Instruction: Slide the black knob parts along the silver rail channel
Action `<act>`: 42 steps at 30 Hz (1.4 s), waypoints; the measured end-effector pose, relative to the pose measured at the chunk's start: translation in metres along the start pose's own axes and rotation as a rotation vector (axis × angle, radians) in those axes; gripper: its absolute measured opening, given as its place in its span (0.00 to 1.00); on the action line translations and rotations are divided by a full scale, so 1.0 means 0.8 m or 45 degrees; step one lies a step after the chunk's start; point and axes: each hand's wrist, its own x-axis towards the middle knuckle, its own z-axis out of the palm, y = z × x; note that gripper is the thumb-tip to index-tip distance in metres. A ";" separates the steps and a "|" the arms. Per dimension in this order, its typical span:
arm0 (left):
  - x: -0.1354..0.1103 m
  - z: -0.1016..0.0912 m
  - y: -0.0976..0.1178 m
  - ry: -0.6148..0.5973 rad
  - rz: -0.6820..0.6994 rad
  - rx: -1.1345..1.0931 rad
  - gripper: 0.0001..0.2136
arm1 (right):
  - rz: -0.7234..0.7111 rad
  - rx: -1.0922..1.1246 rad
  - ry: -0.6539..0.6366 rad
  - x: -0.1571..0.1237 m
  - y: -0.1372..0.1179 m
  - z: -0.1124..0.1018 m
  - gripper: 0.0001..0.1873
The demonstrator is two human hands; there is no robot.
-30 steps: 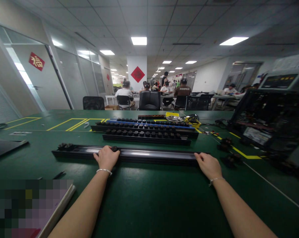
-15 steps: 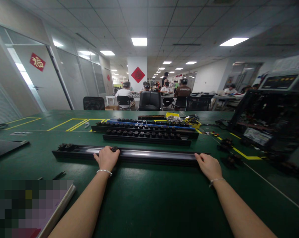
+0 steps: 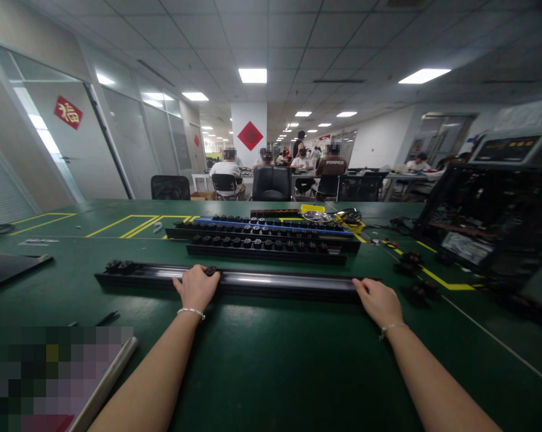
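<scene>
A long black rail [image 3: 280,284] with a shiny channel lies across the table in front of me. Two black socket-like blocks [image 3: 119,266] sit at its left end. My left hand [image 3: 198,289] is closed over the rail left of its middle, with a small round black block [image 3: 211,272] at the fingertips, partly hidden by them. Near the other end, my right hand [image 3: 379,302] grips the rail, thumb on top and fingers curled out of sight behind its edge.
Beyond the rail lie several similar rails [image 3: 266,253] filled with round black blocks. Loose black blocks [image 3: 419,291] and an open computer case [image 3: 473,210] are at the right. A pixelated booklet [image 3: 86,378] lies front left, a dark panel [image 3: 14,267] farther left.
My left hand has shifted slightly to the right along the rail, and the small black block at its fingertips has moved with it. My right hand stays in place.
</scene>
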 end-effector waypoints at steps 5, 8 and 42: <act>-0.002 0.000 0.001 -0.005 0.025 0.011 0.17 | -0.005 0.000 -0.006 0.001 0.002 0.003 0.24; -0.003 0.000 0.002 -0.003 0.036 0.020 0.18 | -0.030 -0.028 0.010 0.001 0.002 0.003 0.24; -0.009 0.001 0.008 0.002 0.152 0.032 0.19 | -0.038 -0.080 0.017 0.000 0.001 0.004 0.25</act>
